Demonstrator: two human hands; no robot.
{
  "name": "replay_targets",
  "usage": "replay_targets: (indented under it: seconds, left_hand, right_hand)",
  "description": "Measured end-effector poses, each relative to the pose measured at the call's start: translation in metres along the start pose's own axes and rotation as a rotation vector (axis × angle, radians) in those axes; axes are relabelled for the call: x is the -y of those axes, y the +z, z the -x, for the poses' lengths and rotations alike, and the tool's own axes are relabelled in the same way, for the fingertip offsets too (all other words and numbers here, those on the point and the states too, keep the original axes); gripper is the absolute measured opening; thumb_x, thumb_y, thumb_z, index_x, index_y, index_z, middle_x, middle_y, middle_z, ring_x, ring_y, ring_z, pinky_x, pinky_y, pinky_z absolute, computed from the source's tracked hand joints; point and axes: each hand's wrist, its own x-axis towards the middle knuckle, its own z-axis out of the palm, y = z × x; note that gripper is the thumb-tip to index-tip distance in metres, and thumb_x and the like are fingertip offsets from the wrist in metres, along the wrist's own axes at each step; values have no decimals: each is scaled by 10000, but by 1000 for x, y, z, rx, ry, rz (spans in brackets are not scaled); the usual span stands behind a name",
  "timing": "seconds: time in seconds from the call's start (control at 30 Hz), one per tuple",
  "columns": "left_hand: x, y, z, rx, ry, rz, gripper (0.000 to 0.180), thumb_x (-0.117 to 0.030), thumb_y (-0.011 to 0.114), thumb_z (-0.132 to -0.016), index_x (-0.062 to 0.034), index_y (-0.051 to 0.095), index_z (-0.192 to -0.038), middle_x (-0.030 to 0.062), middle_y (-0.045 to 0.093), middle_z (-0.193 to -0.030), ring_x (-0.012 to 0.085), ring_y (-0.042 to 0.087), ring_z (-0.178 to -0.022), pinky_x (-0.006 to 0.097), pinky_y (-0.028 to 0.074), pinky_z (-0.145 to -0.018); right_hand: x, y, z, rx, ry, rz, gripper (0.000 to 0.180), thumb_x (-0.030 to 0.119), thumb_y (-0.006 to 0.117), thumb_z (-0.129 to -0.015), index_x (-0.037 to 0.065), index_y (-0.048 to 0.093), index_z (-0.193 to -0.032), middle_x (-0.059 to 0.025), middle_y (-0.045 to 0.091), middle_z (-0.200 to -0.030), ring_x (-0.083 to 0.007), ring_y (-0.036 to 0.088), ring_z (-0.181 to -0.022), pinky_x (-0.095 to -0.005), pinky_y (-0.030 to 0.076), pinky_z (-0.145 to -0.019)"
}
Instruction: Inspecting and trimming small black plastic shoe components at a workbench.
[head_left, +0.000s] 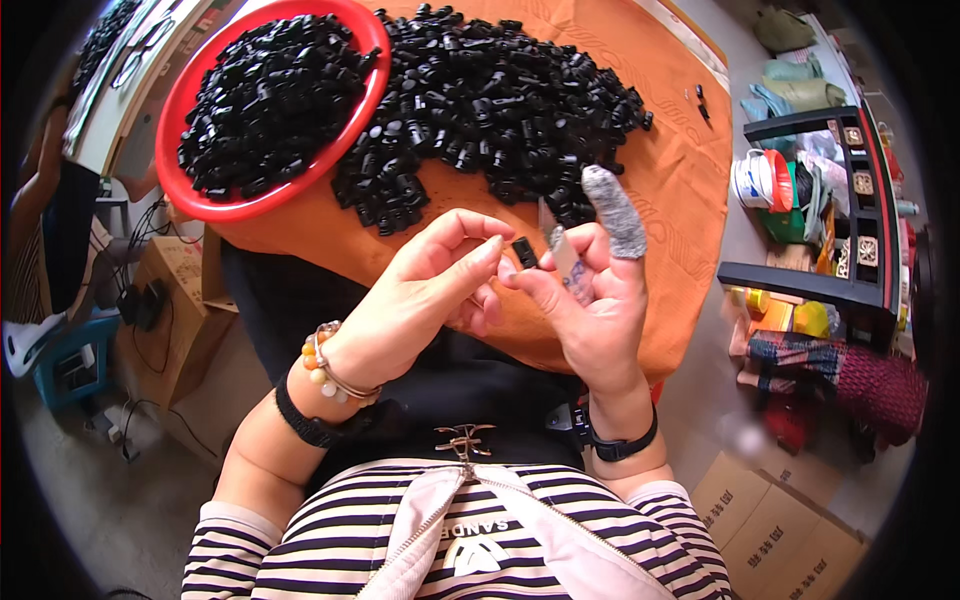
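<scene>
A small black plastic cylinder (523,253) sits between the fingertips of my two hands, above the near edge of the table. My left hand (430,275) is closed, its thumb and finger at the cylinder's left side; the exact contact is partly hidden. From the right, my right hand (600,300) meets the cylinder with its thumb. Its curled fingers also grip a thin, flat blade-like tool (562,250) with a wrapped, patterned handle. A grey knitted finger cot (615,212) covers its raised index finger. Beyond my hands lies a large pile of similar black cylinders (490,95).
A red basin (172,165) heaped with black parts stands at the far left on the orange tablecloth (680,200). Several loose parts lie at the far right. Cartons (770,520) and a black rack (810,280) stand right of the table; a blue stool (75,365) stands left.
</scene>
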Motion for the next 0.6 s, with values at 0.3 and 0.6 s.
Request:
replay_targets:
  seconds: [0.3, 0.6]
  left_hand:
    - [-5, -7, 5, -15, -1, 332, 157, -265, 441, -946, -115, 479, -972, 3, 539, -835, 34, 437, -573, 173, 340, -490]
    - [-13, -30, 14, 88, 16, 374, 164, -293, 399, -958, -142, 460, -970, -12, 444, -692, 40, 310, -500, 168, 264, -446]
  right_hand:
    - [-10, 28, -5, 170, -96, 86, 587, -37, 629, -788, -1, 332, -1293, -64, 553, -885, -117, 595, -757, -246, 518, -683]
    - [-2, 22, -5, 281, 38, -75, 561, 117, 621, -846, -19, 333, -1308, 8, 504, -894, -42, 470, -793, -154, 379, -723]
